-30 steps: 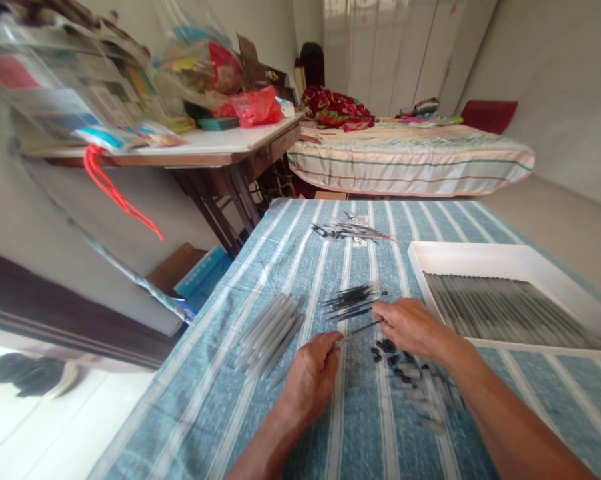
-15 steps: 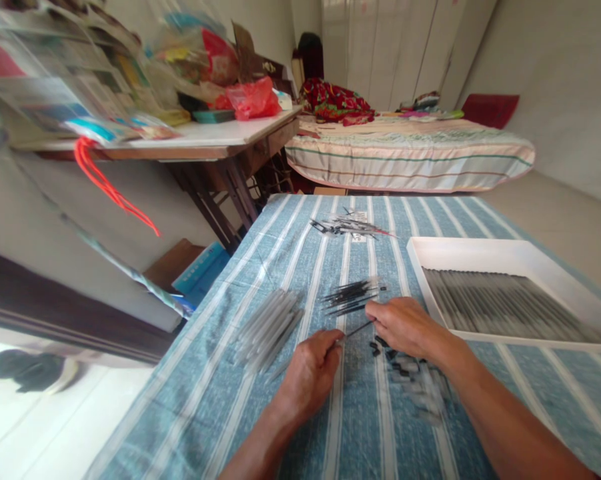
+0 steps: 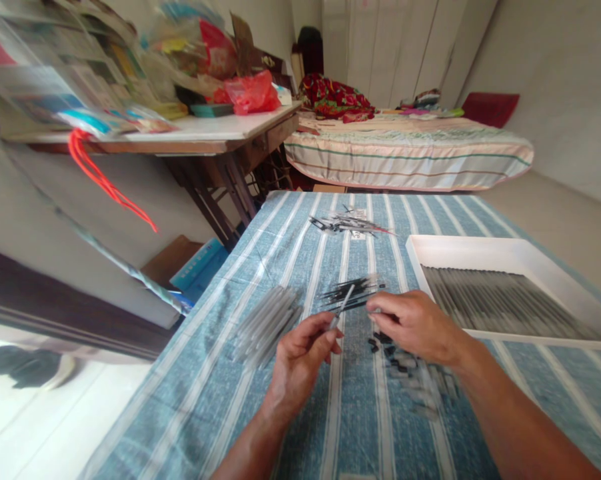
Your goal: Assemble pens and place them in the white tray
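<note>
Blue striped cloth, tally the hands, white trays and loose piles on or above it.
Hands: 2 (left hand, right hand)
White tray: 1
Loose piles: 4 (grey tubes, black rods, short pieces, far mixed pile)
Total: 7

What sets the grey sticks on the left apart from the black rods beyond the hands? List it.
Colour: the grey sticks are pale; the black rods are dark.
Thickness: the grey sticks look thicker, the black rods thinner.
Pose: the grey sticks slant steeply away from the viewer; the black rods lie nearer crosswise.
Both lie in bunches on the striped cloth.
</note>
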A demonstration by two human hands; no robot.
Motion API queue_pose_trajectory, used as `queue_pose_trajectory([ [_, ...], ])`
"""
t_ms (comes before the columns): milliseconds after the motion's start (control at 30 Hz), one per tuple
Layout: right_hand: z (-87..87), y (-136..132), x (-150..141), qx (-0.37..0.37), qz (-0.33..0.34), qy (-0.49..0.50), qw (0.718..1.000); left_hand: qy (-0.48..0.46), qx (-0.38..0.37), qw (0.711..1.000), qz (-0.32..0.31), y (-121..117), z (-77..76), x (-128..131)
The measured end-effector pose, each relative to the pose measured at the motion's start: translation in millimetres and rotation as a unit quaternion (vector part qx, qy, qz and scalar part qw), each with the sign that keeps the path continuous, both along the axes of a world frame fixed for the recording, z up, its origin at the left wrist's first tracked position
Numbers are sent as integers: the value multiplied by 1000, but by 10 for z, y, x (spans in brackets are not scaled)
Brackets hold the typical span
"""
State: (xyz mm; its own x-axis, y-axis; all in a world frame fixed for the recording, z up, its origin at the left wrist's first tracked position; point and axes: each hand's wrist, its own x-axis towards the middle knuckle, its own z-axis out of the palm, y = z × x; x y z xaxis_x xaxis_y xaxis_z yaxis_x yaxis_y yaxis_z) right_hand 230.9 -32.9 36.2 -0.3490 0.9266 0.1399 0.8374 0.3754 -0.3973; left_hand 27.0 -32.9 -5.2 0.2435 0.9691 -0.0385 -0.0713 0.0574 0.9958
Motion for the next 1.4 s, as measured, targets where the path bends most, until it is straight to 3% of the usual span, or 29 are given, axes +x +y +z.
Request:
queue_pose_trajectory([
  [133,-49,71,38,-105,-25,-110,988,-68,8,997,32,-15,57,5],
  [267,-215,116,-30,-132,-8,-183,974,-76,9,997,23,-19,66,14],
  [400,-300,121,-81,-136,0,-183,974,-47,-5,999,8,-6,42,7],
  [500,-299,127,-70,-125,-16,-86,988,-27,-10,999,-16,9,-4,-10],
  [600,-281,131,-64,-161,-32,150,975,-11,-12,999,-30,23,-62,-23],
  [700,-277,118,-105,-223,-35,397,890,0,-15,999,-31,26,-75,-22],
  [833,-299,82,-210,-256,-19,572,779,3,-20,999,-38,3,-3,-9],
  [900,-316,65,-257,-257,-7,615,745,4,-20,999,-38,-12,33,-4],
  [1000,-344,51,-305,-257,8,642,723,9,-16,999,-46,-27,54,-5],
  [1400,-383,39,-373,-267,4,638,723,19,-20,997,-66,-23,72,-3],
])
